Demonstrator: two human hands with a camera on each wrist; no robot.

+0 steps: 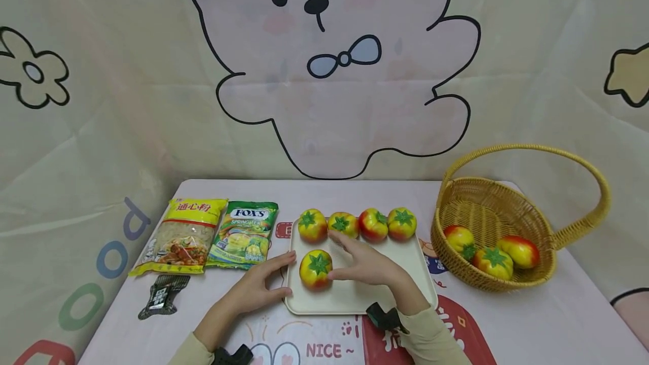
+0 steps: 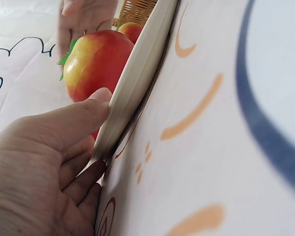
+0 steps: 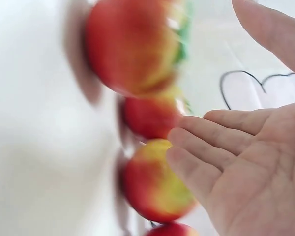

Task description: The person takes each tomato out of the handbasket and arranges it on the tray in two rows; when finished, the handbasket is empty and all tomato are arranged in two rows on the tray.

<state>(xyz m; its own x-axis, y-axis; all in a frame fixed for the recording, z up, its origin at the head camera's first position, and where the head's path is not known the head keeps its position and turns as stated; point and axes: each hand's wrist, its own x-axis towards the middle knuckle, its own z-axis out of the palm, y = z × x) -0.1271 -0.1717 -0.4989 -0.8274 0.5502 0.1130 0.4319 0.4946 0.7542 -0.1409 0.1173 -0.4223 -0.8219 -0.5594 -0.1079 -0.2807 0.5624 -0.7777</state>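
A cream tray (image 1: 375,297) holds several red-and-yellow fruits with green leafy tops. A row of them, such as the fruit (image 1: 373,225), lines the far edge, and a single fruit (image 1: 315,270) sits nearer, at the left. My left hand (image 1: 253,286) is at the tray's left edge; in the left wrist view its thumb (image 2: 101,96) touches the rim. Over the tray, my right hand (image 1: 372,263) is spread beside the single fruit. Straight fingers (image 3: 206,137) and an empty palm show in the right wrist view. Whether its thumb touches the fruit I cannot tell.
A wicker basket (image 1: 487,190) with a tall handle stands at the right, holding 3 similar fruits (image 1: 493,263). To the left lie a yellow food bag (image 1: 185,235), a green FOX'S candy bag (image 1: 243,235) and a small dark packet (image 1: 161,296). A printed mat (image 1: 324,337) lies under the tray.
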